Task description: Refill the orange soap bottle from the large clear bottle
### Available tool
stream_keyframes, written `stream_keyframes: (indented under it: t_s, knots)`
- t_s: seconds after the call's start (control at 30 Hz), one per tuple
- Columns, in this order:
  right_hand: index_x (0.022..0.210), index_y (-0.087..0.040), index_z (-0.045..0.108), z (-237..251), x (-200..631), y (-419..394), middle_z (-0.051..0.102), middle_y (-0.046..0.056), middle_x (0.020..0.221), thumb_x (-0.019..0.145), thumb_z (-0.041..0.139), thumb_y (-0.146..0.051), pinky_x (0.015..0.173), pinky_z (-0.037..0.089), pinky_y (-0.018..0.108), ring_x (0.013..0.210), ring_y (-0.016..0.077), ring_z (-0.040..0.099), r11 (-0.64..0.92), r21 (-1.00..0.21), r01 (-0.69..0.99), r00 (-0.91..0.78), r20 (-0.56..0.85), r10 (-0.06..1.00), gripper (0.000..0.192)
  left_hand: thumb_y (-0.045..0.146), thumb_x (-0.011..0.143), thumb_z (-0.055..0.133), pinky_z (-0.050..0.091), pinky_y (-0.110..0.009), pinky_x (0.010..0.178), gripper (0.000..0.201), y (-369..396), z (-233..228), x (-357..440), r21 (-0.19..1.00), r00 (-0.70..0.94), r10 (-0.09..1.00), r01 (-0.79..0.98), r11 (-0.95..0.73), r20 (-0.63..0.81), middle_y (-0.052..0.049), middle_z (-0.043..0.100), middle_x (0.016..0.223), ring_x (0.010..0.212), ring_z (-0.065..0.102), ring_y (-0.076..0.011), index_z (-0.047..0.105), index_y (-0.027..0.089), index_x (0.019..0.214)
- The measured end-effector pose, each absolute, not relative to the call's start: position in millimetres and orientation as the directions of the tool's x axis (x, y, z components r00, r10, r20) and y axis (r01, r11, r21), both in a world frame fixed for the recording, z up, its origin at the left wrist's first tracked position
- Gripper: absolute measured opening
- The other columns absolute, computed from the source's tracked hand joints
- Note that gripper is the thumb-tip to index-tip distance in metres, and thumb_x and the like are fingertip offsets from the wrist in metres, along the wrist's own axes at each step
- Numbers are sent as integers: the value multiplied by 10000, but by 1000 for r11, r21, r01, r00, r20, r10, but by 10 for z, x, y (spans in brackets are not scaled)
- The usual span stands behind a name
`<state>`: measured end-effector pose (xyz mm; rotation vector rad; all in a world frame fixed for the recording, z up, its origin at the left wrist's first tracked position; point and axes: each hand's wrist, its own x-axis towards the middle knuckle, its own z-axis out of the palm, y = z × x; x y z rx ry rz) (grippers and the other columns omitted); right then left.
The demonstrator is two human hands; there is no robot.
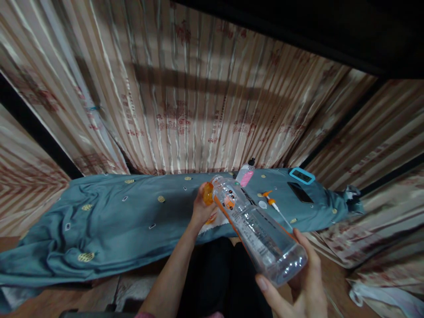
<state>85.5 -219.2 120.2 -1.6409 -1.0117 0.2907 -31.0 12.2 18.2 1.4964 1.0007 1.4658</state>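
Observation:
A large clear plastic bottle [261, 229] with orange and black print is tilted, its neck up to the left and its base toward me. My right hand [298, 282] grips it around the base. At the neck end, my left hand [200, 207] is closed around a small see-through orange container [208, 193]. The bottle's neck is right beside this container; whether they touch I cannot tell. Under the left hand lies a whitish sheet [215, 221] with orange marks, partly hidden. An orange pump head [271, 201] with a white tube lies beyond the bottle, beside a small whitish disc [263, 204].
A clear bottle with a pink label [246, 174] and black cap stands at the back. To the right lie a dark phone [300, 193] and a blue-framed display [302, 176]. Teal cloth [109, 216] covers the surface. Patterned curtains [198, 97] hang behind and at the sides.

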Motion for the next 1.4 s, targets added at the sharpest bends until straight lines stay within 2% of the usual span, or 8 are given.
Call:
stream_keyframes:
  t_s: [0.23,0.67,0.8,1.03,1.13,1.27,1.4]
  knots:
    - [1475,-239,297,1230,798,-2179,353,125,1522,669,734,-609,765,529,312,1382,340,375,-6,-907,420,623,284,729,988,288,655,754,537,-348,923,639,127,167,-312,931,18,931,-3,-366,366,-44,659,1153,1013,663,-204,478,222,1228]
    - [1480,-230,271,1240,823,-2195,385,154,1491,685,723,-582,794,546,359,1330,356,441,-34,-910,413,610,248,753,980,293,638,763,526,-375,950,678,116,183,-324,938,12,938,7,-347,347,-60,654,1181,1052,658,-226,473,221,1247]
    - [1480,-218,278,1254,809,-2190,403,162,1473,680,729,-574,761,547,345,1305,356,467,-42,-913,406,616,240,750,984,299,645,755,528,-366,945,664,111,192,-325,939,22,939,7,-344,344,-49,657,1164,1032,660,-211,471,219,1239]
    - [1478,-214,277,1291,755,-2170,355,151,1510,695,714,-583,808,511,331,1361,344,398,-13,-925,380,625,246,741,969,279,644,760,543,-364,927,647,104,205,-324,932,9,932,11,-362,362,-43,663,1144,1010,666,-210,480,222,1224]
    - [1475,-210,284,1289,751,-2164,344,153,1519,694,715,-593,761,508,312,1370,346,383,-7,-921,389,624,258,738,971,284,644,763,545,-357,927,658,109,192,-328,932,15,932,0,-361,361,-47,662,1153,1011,668,-206,475,219,1232]
    - [1473,-193,287,1280,757,-2166,339,152,1524,701,720,-582,782,499,301,1389,330,358,23,-922,387,619,278,734,966,276,648,766,545,-350,922,665,115,166,-330,934,11,934,9,-358,358,-48,659,1168,1014,666,-203,478,221,1246]
    - [1471,-213,298,1271,770,-2169,368,140,1509,681,739,-585,749,501,288,1371,322,389,15,-928,372,624,262,736,979,275,654,768,540,-354,927,654,119,153,-329,930,-1,930,9,-368,368,-50,656,1168,1018,663,-206,483,221,1240]
